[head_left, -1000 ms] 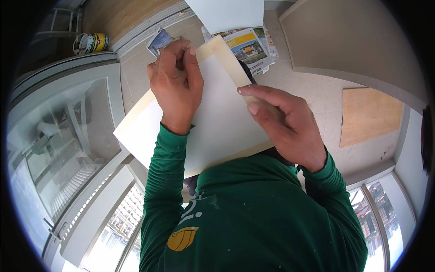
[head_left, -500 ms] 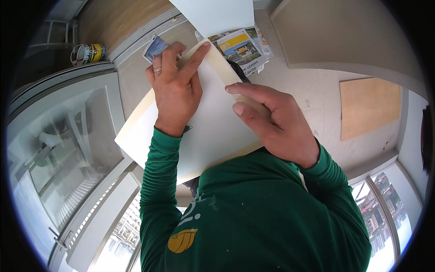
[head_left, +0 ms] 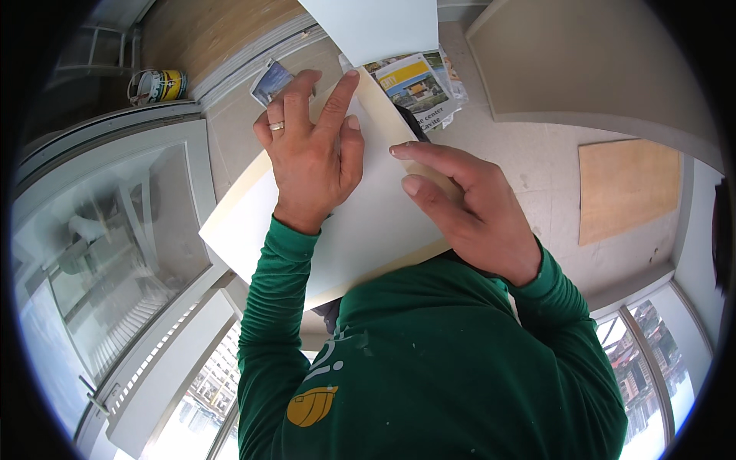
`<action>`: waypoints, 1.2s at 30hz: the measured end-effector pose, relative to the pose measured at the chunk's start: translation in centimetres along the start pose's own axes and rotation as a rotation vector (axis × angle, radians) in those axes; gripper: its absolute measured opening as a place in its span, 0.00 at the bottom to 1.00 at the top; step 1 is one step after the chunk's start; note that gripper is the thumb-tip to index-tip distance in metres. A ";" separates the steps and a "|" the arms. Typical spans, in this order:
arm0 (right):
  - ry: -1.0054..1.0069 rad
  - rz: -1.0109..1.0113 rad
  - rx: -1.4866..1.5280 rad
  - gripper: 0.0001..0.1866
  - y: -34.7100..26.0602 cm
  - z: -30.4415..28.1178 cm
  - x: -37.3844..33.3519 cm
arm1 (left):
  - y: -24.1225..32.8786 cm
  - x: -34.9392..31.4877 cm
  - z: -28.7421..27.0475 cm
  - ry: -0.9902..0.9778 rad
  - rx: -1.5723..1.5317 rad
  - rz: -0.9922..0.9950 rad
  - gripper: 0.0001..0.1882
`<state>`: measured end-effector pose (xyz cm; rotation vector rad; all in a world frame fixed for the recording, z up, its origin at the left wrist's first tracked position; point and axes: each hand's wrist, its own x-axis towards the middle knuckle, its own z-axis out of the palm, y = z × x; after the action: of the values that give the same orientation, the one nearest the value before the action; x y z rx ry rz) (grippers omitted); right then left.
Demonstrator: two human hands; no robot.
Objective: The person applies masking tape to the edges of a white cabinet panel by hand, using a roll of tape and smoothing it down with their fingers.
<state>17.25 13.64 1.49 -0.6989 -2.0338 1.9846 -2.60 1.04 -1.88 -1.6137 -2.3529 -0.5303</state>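
A white panel (head_left: 368,222) with cream strips along its edges lies before me, its near side at my body. My left hand (head_left: 314,157) is over its far corner, open, with fingers spread. Its index fingertip touches the cream strip (head_left: 376,96) at that corner; a ring shows on one finger. On the right edge rests my right hand (head_left: 479,203), index finger stretched along the strip and thumb apart from it. The other right fingers are curled out of sight at the edge, and nothing shows between thumb and index finger.
Printed magazines (head_left: 418,88) lie beyond the far corner, beside a white upright panel (head_left: 376,31). A small printed sheet (head_left: 270,80) is left of them. A paint bucket (head_left: 161,87) stands far left near a glass door (head_left: 138,222). A tan board (head_left: 629,188) lies on the floor at right.
My left hand has shifted slightly right over the panel, its thumb now farther out from the palm. The right hand stays nearly in place at the edge. The whole view has shifted a little.
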 end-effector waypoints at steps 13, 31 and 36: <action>-0.007 -0.036 -0.065 0.17 -0.2 -0.2 -0.2 | -0.5 0.2 0.2 -0.185 0.015 0.037 0.28; -0.159 -0.012 0.137 0.18 -2.7 -2.3 -2.3 | -2.5 -1.3 2.8 -0.138 0.016 0.057 0.26; -0.041 -0.032 0.030 0.18 -1.5 -1.4 -3.4 | -3.2 -2.0 3.1 -0.142 0.011 0.035 0.25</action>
<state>20.58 13.32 3.64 -0.6205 -2.0202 2.0229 -4.85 -0.37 -5.93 -1.7378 -2.4168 -0.4073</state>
